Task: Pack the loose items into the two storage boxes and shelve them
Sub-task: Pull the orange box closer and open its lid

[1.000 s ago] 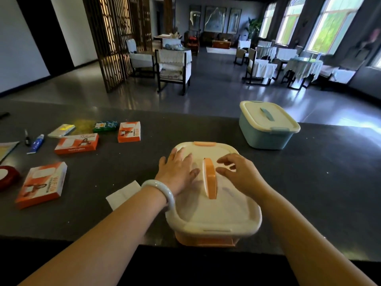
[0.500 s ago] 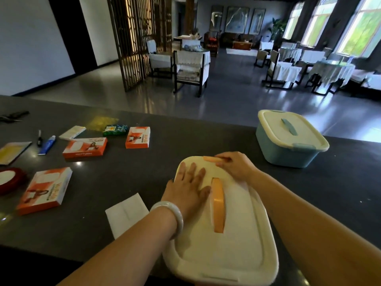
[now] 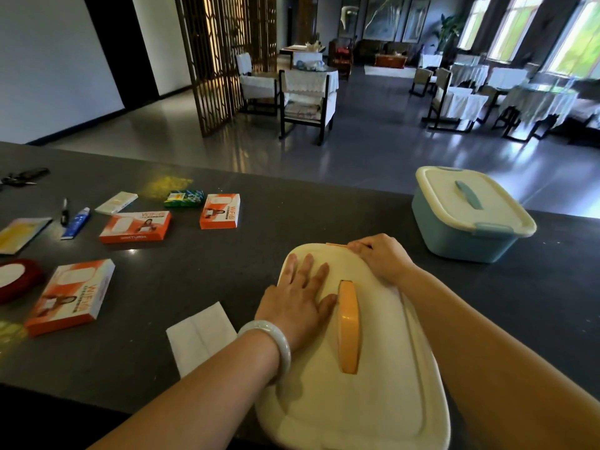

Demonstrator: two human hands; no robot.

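- Here the left hand (image 3: 300, 298) is lying flat on the cream lid (image 3: 373, 384) of the near box, fingers straight and spread, thumb just beside the orange handle (image 3: 348, 326); a pale bangle (image 3: 272, 344) is sitting on that wrist.
- The right hand (image 3: 383, 259) is curling its fingers over the lid's far edge, pinching at the orange clasp (image 3: 337, 245) there.
- The lid is sitting on the box between the two forearms, at the near edge of the dark counter (image 3: 227, 261); it is cream and rounded, and the box beneath it is hidden.
- A blue box (image 3: 461, 235) with a cream lid and blue handle is standing closed, well apart to the right and farther back.
- A white folded paper (image 3: 201, 336) is lying just left of the near box.
- Farther left, three orange cartons (image 3: 69, 295) (image 3: 135, 226) (image 3: 220, 211) are lying loose, with a small green packet (image 3: 183, 199), a white packet (image 3: 116, 203), a blue tube (image 3: 76, 222), a pen (image 3: 65, 211), a red roll of tape (image 3: 16, 279) and a yellow sleeve (image 3: 21, 233).
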